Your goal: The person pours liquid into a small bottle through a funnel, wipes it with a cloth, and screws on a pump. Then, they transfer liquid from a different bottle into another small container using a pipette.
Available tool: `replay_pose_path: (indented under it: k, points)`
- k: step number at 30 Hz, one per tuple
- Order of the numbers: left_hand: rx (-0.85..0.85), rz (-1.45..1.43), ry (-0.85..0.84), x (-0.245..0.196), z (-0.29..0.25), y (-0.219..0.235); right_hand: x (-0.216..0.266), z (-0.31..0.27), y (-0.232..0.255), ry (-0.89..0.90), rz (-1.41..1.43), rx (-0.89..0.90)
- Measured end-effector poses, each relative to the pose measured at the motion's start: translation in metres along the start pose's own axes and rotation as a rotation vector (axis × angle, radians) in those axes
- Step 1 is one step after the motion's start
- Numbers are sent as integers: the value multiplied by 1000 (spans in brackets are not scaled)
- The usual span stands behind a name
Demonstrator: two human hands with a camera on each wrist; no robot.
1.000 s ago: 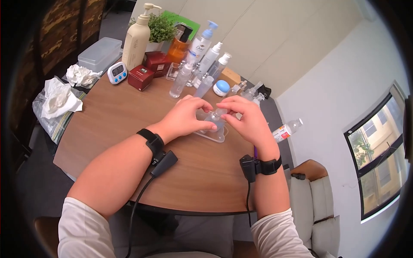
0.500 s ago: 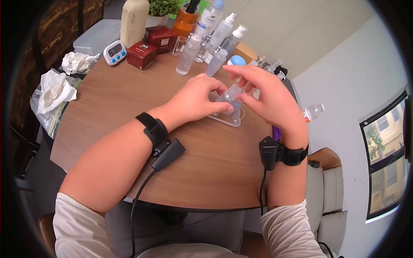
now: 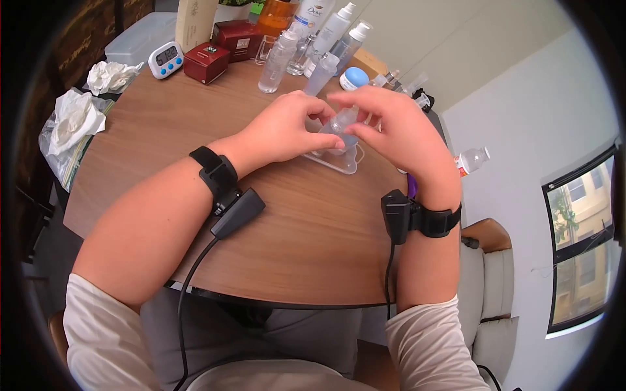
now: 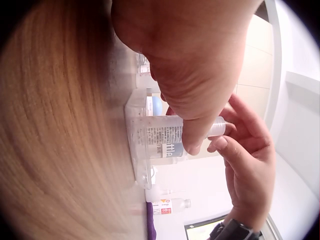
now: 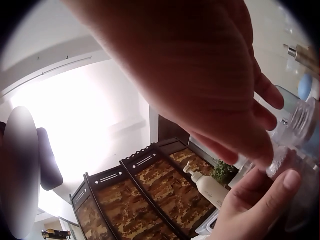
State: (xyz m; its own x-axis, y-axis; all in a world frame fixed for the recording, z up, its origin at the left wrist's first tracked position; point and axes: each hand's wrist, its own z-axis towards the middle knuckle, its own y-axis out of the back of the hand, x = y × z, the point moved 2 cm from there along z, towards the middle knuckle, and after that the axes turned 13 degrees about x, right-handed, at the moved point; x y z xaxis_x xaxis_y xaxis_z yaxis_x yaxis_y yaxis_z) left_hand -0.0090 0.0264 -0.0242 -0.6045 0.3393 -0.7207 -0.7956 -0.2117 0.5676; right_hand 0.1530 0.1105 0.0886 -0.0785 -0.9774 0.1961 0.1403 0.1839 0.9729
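In the head view my left hand (image 3: pixel 280 133) grips a small clear bottle (image 3: pixel 343 120), fingers and thumb curled around its body. The bottle stands upright at a clear plastic tray (image 3: pixel 342 164); dark print shows on its side in the left wrist view. My right hand (image 3: pixel 401 127) is at the bottle's ribbed, translucent cap (image 4: pixel 217 126), thumb and fingertips pinching it from both sides. Part of the body is hidden behind my left thumb (image 4: pixel 192 140). In the right wrist view, both hands meet around the bottle's top (image 5: pixel 278 162).
Beyond my hands stand several pump and spray bottles (image 3: pixel 278 63), a blue-lidded jar (image 3: pixel 354 78), red boxes (image 3: pixel 206 63) and a white timer (image 3: pixel 165 60). Crumpled tissues (image 3: pixel 111 77) lie at the left. A labelled bottle (image 3: pixel 473 160) is beyond my right wrist.
The head view has tilted down. My right hand has turned at the wrist, its fingers spreading, then drawing back to the cap. My left hand keeps its grip on the bottle.
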Motion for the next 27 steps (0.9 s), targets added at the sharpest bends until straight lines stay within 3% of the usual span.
replay_pose_path:
  k: [1,7,11,14,16,19,20,22,27]
  points:
    - [-19,24,-32,2,-1,-1,-1,1,-1,11,-21,91]
    - [25,-16,-33,-1,0,1,4,1,-3,-215,58,70]
    - [-24,-17,-49,-2,-2,1,1,2,-1,-38,1,99]
    - [40,-77,-6,-1,-1,1,7,3,-2,-145,-9,86]
    - [48,-69,-35,0,-1,1,7,3,-3,-335,39,128]
    - [60,-121,-5,0,-1,1,8,5,-3,-352,-25,134]
    - [57,-122,-7,-1,-1,1,8,4,-2,-351,-28,135]
    - [36,-70,19,-1,-3,3,10,4,-2,-118,55,115]
    - [26,-82,0,4,0,-1,4,4,-8,-138,18,105]
